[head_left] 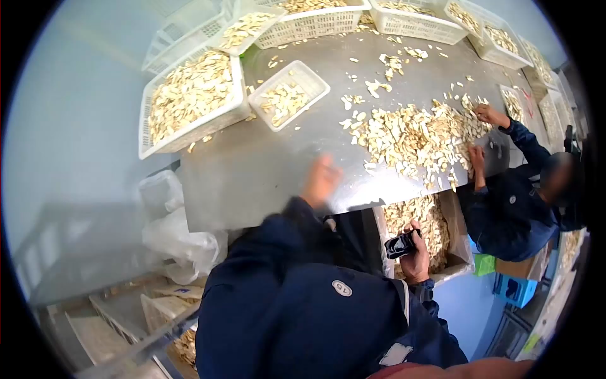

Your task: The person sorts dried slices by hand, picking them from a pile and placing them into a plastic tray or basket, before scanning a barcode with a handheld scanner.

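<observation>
My left hand (322, 181) is over the near part of the steel table (252, 183), smeared by motion, so its fingers do not show clearly. Low on the right, my right hand (416, 258) is closed around a small, glossy black object (402, 244); I cannot tell what kind it is. That hand hangs over a lined box (461, 237) filled with pale, flat slices. On the table, a broad pile of similar slices (410, 139) spreads to the right of my left hand. A shallow white tray (319, 88) with some slices sits farther back.
A co-worker (517, 215) reaches both hands into the pile's right end. White baskets of slices (148, 126) line the table's left and far edges. Clear plastic bags (183, 234) hang by the left edge. Blue crates (514, 290) stand at lower right.
</observation>
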Demonstrator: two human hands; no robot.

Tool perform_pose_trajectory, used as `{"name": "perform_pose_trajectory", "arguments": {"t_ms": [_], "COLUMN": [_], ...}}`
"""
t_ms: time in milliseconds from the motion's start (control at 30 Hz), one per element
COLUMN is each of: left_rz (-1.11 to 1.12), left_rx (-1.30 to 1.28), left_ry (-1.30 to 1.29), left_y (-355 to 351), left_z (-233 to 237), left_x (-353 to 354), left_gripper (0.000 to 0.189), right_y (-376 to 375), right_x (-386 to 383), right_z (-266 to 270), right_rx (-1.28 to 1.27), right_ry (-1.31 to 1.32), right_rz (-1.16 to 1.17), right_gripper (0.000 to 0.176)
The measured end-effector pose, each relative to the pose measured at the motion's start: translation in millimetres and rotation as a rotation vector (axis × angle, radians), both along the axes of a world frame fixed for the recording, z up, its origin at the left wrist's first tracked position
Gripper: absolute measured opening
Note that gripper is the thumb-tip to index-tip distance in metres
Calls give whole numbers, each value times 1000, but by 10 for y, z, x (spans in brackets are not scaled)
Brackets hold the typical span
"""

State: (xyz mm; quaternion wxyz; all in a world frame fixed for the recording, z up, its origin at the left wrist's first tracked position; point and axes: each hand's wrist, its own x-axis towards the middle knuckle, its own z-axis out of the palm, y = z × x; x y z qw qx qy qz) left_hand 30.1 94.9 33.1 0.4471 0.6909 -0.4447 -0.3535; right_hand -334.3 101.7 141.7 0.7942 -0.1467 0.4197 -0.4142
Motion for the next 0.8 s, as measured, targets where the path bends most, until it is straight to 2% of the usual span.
{"name": "perform_pose_trajectory", "arguments": {"t_ms": [33,67,133,233,300,400,500,567,633,800], "left_rz": [151,246,293,46,964,787,777,604,644,495], "left_rx": [75,129,277,573,159,152,150,118,54,4], "left_ry": [-63,-229,-570,-976,400,539,521,609,665,635], "left_y": [-149,-243,-408,-508,-779,-783,-751,-607,-482,-109], "left_z": [-253,-456,-737,-957,-1018,-1051,-889,-936,-630,-145], "left_x": [543,1084,1950,2607,2535,2560,2381,2368,2061,1424], "left_gripper": [46,38,29,23,25,30,27,25,24,22], "right_y": [25,50,119,195,197,165,110,83,62,37], "right_x": [57,112,185,245,264,348,493,538,519,395], "right_z": [39,79,138,303,363,427,503,506,454,521], "right_rx": [-21,15,55,93,96,132,178,187,139,134], "right_ry": [-33,-1,58,97,101,85,34,66,86,28], "right_rz": [1,-28,-72,-66,-39,-27,15,70,125,103], "right_gripper": [45,46,47,48,46,45,44,45,45,43]}}
